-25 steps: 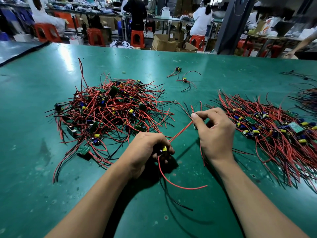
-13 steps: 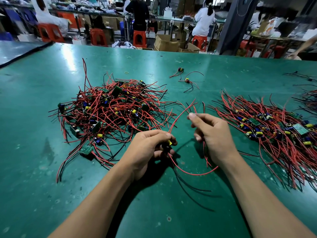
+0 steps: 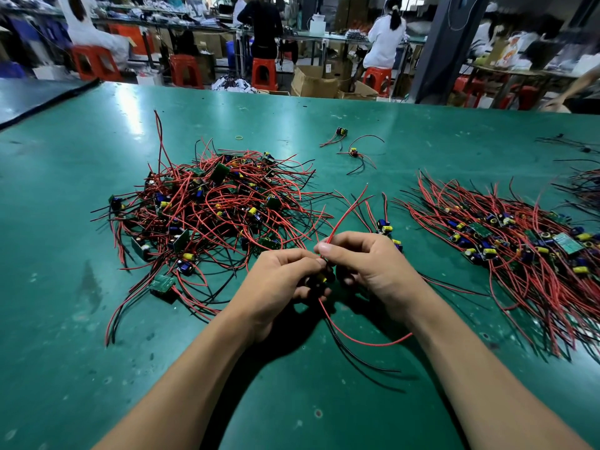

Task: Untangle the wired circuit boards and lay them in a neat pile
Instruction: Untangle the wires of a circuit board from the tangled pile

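A tangled heap of small green circuit boards with red and black wires lies left of centre on the green table. To the right, a flatter pile of boards has its wires lying roughly parallel. My left hand grips one small board with a yellow capacitor in front of the heap. My right hand pinches that board's red wires right beside the left fingers. More of its red and black wires trail toward me. Two more boards lie just behind my right hand.
Two stray wired boards and a small rubber band lie further back on the table. More wire bundles sit at the far right edge. People on red stools work at benches behind the table.
My right hand has moved left, closing up against my left hand and sliding down the red wires. The loop of red wire in front has swung to the right.
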Available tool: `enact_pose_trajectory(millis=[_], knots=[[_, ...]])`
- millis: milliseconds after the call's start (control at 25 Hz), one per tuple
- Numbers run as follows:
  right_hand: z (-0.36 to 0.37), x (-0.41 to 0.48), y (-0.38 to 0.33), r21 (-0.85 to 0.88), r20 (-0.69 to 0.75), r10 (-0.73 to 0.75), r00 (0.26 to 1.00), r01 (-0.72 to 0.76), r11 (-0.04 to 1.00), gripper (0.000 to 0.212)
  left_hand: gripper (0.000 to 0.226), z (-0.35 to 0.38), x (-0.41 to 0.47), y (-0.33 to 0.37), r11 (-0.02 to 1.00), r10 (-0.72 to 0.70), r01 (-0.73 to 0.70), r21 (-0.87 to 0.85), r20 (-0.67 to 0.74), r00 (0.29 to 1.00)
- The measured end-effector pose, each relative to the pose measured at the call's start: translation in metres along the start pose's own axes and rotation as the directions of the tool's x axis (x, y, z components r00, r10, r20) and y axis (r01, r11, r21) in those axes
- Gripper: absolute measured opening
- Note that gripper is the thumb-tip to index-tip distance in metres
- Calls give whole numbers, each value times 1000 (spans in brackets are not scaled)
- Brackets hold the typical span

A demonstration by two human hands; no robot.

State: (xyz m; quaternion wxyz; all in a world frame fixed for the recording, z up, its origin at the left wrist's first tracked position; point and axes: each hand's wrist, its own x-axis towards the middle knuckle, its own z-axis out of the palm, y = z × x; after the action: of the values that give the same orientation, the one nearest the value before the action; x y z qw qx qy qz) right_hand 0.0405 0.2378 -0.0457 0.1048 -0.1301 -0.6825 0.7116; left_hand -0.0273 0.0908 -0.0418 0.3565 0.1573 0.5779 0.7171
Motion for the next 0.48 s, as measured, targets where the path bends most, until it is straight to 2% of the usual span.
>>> enact_pose_trajectory(millis=[80, 160, 320, 400, 480], knots=[[0, 1, -2, -25, -51, -13, 999, 12, 1000, 15, 16, 0, 0, -1, 999, 26, -26, 22, 6, 1000], [-2, 3, -4, -4, -159, -29, 987, 29, 1000, 18, 19, 0, 0, -2, 993, 60, -61, 103, 19, 998], [-13, 7, -7, 158, -351, -20, 936, 81, 984, 13, 27, 2, -3, -3, 957, 94, -107, 269, 60, 994], [-16, 8, -10, 268, -380, 25, 925, 84, 960, 15, 29, 3, -3, -3, 958, 94, -107, 266, 60, 994], [-15, 9, -14, 393, -346, 88, 934, 59, 918, 19, 27, 4, -3, -1, 968, 89, -100, 229, 61, 994]])
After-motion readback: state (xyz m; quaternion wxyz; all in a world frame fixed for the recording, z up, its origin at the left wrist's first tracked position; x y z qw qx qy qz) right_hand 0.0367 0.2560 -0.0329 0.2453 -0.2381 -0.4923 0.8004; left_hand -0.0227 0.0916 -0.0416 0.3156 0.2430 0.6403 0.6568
